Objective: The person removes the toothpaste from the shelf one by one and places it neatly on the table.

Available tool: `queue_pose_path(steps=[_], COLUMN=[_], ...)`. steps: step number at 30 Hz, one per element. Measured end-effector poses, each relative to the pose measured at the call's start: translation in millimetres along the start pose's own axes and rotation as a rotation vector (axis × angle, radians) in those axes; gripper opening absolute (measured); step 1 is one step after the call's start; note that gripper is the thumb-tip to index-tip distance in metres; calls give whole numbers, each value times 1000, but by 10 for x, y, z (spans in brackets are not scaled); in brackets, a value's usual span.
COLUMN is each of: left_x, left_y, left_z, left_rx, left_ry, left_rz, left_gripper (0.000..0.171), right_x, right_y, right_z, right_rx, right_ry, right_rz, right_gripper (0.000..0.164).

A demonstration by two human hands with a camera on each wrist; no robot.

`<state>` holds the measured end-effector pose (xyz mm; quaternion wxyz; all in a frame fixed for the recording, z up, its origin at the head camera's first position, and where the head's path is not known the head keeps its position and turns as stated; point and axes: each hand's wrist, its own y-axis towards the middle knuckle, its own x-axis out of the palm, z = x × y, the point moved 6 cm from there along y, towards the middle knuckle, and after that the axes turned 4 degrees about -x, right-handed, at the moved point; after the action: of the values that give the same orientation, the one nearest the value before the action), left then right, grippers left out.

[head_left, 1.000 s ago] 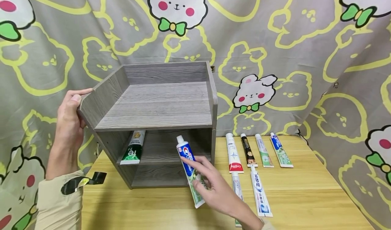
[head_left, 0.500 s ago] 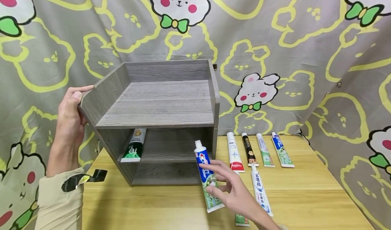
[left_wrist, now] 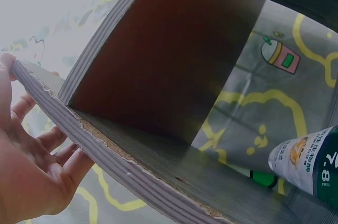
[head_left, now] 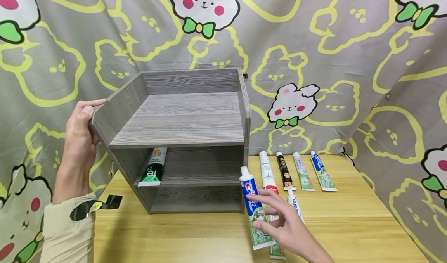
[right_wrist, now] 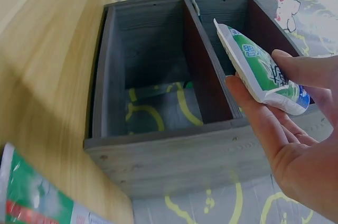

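Note:
My left hand (head_left: 81, 127) grips the upper left side panel of a grey wooden shelf (head_left: 185, 125), thumb and fingers on its edge. My right hand (head_left: 288, 224) pinches a blue, white and green Crest toothpaste tube (head_left: 252, 201) between thumb and fingers, cap tilted up, just right of the shelf's lower front corner. In the right wrist view the tube (right_wrist: 259, 68) shows its crimped end. A green and white toothpaste tube (head_left: 154, 168) lies at the left of the middle compartment, its cap end toward the back.
On the wooden table (head_left: 349, 224) right of the shelf lie a white and red Colgate tube (head_left: 266, 170), a black tube (head_left: 285, 172), a pale green-ended tube (head_left: 303, 172) and another blue-green tube (head_left: 323, 172). Two more tubes lie partly hidden behind my right hand. A patterned curtain (head_left: 216, 49) hangs behind.
My right hand has carried the Crest toothpaste tube rightward, from in front of the shelf opening to beside its right edge. The left hand has kept its grip on the shelf.

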<state>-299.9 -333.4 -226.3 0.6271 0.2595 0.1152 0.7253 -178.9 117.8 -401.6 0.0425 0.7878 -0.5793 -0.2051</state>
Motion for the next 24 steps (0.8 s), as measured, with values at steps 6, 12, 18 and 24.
queue_pose_path(steps=[6,12,18,24], left_x=[1,8,11,3], left_y=[-3,-1,-1,5], left_z=[5,-9,-11,-7], left_rx=[14,7,8,3], left_ry=[19,21,18,9], left_rz=[4,-1,2,-5], left_gripper=[31,32,32,32], right_x=[-138,-286,-441,-585], right_y=[-121,-188,-233,-277], right_z=[30,122,243,349], right_rx=[21,69,132,61], right_ry=[-14,-74,-132,-164], right_rz=[31,69,100,111], right_gripper=[50,53,53,52])
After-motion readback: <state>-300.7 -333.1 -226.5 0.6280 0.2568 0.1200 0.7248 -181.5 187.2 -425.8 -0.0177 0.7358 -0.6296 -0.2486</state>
